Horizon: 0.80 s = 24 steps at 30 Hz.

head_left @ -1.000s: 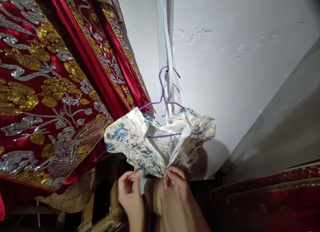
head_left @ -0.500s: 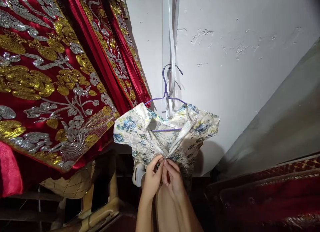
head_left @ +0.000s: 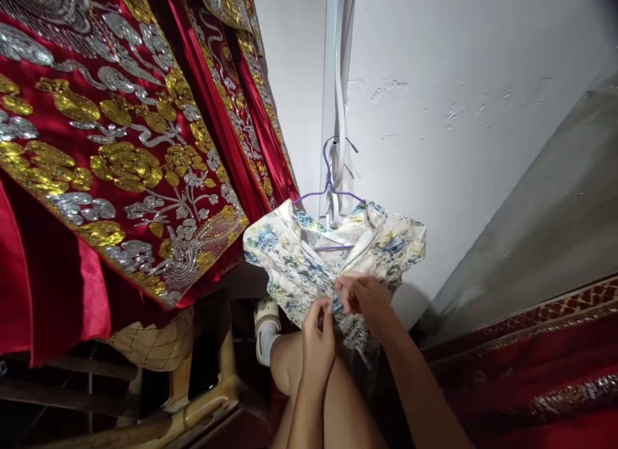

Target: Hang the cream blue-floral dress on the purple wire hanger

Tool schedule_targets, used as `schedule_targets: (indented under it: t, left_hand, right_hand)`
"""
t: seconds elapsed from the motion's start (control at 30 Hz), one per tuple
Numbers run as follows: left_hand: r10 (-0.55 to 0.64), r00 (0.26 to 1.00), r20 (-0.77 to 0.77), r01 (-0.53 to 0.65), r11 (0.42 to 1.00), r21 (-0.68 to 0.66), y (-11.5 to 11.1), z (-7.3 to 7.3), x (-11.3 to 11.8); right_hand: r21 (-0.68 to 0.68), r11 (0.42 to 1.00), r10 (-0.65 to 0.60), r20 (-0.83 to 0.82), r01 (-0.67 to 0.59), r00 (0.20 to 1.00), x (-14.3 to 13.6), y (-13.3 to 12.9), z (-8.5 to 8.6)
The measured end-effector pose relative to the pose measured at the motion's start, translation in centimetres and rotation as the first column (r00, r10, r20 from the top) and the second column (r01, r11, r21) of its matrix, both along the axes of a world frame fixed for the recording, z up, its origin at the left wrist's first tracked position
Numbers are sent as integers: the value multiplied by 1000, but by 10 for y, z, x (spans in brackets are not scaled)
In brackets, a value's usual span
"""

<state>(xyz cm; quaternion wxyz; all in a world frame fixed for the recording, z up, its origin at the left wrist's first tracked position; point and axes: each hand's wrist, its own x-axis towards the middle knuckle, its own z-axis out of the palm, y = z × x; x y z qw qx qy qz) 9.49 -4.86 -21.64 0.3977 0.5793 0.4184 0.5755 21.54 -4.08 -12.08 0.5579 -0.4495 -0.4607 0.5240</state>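
Observation:
A short-sleeved floral blouse [head_left: 294, 265], white with blue and yellow flowers, hangs on a purple wire hanger [head_left: 329, 185]. White bands edge its V-shaped front opening. My left hand [head_left: 318, 333] is closed in a pinch on the blouse's front, below the V. Slightly higher and to the right, my right hand [head_left: 364, 297] has its fingers bent together at the front edge of the blouse. Any small fastener between the fingertips is too small to make out. Dark shadow and my hands hide part of the lower blouse.
The hanger hooks onto a white cable or strip [head_left: 339, 82] on the white wall [head_left: 434, 62]. Red cloth with gold and silver sequins [head_left: 130, 165] hangs at left, above a wooden chair [head_left: 222, 397]. More red fabric [head_left: 541, 372] lies at lower right. My clog-shod foot [head_left: 266, 320] shows below.
My hands have come apart: the right has moved up and right along the blouse front, while the left stays low. The view has shifted, and more of my legs shows.

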Motion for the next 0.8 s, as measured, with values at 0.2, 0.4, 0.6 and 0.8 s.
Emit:
schedule_targets:
  t: [0.2, 0.4, 0.6, 0.8]
  left_hand:
    - [-31, 983, -182, 42, 997, 61, -7, 3, 9]
    - [-72, 948, -312, 99, 992, 73, -4, 2, -16]
    - [53, 974, -222, 1, 972, 235, 15, 61, -45]
    - [176, 937, -303, 64, 764, 642, 53, 169, -42]
  right_hand:
    - [116, 987, -103, -38, 106, 994, 6, 28, 85]
    - [264, 955, -128, -33, 133, 991, -9, 32, 107]
    - [318, 945, -111, 89, 77, 990, -24, 17, 81]
    - [403, 910, -162, 129, 98, 978, -20, 8, 84]
